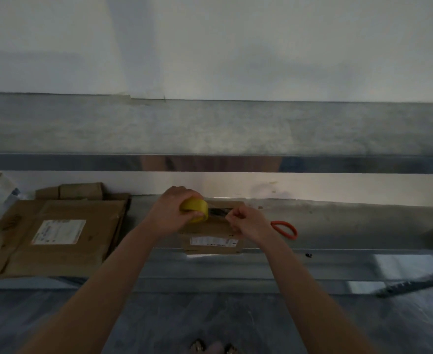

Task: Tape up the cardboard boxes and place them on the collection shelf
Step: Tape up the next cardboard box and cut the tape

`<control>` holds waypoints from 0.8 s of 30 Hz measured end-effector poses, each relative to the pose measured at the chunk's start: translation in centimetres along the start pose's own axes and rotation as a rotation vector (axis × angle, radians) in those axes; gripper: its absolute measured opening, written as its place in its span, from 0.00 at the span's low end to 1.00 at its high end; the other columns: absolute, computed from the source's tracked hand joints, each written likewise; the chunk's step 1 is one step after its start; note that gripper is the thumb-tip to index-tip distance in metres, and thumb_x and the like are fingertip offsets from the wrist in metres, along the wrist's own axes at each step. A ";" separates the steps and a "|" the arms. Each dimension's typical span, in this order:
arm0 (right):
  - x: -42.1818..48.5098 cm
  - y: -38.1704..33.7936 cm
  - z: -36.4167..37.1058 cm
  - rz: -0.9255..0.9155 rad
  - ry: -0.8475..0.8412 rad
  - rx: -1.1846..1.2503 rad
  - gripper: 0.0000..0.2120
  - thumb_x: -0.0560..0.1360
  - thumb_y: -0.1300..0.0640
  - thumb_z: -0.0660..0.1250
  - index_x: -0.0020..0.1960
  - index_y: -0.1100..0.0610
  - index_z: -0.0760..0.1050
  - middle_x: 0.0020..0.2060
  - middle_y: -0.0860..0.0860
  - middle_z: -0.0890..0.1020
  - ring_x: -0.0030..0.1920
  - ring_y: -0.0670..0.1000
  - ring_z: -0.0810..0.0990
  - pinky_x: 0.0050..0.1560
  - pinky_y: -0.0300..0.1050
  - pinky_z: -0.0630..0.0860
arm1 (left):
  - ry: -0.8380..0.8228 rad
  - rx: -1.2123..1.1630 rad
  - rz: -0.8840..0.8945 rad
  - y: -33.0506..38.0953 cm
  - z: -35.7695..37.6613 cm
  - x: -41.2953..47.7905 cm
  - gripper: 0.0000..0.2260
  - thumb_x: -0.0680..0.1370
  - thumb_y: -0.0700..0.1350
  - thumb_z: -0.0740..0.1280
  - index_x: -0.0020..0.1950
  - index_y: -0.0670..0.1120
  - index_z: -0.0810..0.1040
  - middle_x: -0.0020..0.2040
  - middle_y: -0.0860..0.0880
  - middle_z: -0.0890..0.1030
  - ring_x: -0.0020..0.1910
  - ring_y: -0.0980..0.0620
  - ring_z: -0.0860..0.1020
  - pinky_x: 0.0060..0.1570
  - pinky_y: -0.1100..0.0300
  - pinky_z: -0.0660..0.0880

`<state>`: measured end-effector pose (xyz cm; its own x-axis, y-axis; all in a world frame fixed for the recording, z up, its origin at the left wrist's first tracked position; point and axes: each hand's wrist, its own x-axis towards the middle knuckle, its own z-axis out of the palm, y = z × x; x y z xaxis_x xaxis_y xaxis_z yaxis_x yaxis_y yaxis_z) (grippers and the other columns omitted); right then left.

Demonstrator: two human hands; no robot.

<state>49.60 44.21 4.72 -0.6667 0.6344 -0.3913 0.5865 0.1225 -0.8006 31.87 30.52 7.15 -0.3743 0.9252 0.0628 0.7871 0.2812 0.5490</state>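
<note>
Cardboard box (210, 235) obscured, left hand (170, 208) gripping tape roll (196, 209), right hand (246, 221) pinching blurred strip (218, 212)

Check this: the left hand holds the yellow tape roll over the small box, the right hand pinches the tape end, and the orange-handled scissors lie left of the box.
Wrong on one point: the orange-handled scissors lie right of the small box, just beyond the right hand, not left of it. The head view shows this; the rest stands.

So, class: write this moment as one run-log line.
step: taping | left hand: grips yellow tape roll | right hand: pinches tape strip above small box | scissors: right of box, untouched
</note>
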 end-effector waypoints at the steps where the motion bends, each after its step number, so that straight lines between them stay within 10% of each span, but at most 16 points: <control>1: 0.1 0.1 0.0 0.012 -0.006 0.040 0.04 0.79 0.53 0.66 0.46 0.51 0.77 0.40 0.49 0.81 0.43 0.48 0.81 0.48 0.45 0.81 | 0.003 0.009 0.014 0.3 -0.2 0.3 0.16 0.71 0.50 0.74 0.58 0.53 0.77 0.52 0.55 0.76 0.52 0.56 0.69 0.51 0.58 0.68; 15: 0.7 0.5 -0.8 -0.025 -0.051 0.159 0.04 0.79 0.53 0.65 0.48 0.53 0.77 0.39 0.49 0.81 0.41 0.48 0.80 0.52 0.49 0.81 | 0.003 0.017 0.094 1.5 -2.0 1.5 0.25 0.65 0.66 0.64 0.55 0.53 0.79 0.49 0.59 0.75 0.50 0.58 0.71 0.47 0.72 0.64; 24: 1.7 1.2 0.3 -0.021 -0.011 0.108 0.04 0.79 0.54 0.66 0.47 0.53 0.77 0.37 0.48 0.80 0.40 0.47 0.80 0.46 0.43 0.81 | -0.043 -0.027 -0.022 -0.8 0.4 1.7 0.15 0.71 0.52 0.74 0.55 0.59 0.75 0.51 0.57 0.75 0.52 0.56 0.69 0.46 0.66 0.64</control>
<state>49.10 45.20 2.94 -0.6833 0.6243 -0.3786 0.5201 0.0523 -0.8525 30.77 31.94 6.52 -0.3696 0.9291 0.0152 0.7653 0.2950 0.5721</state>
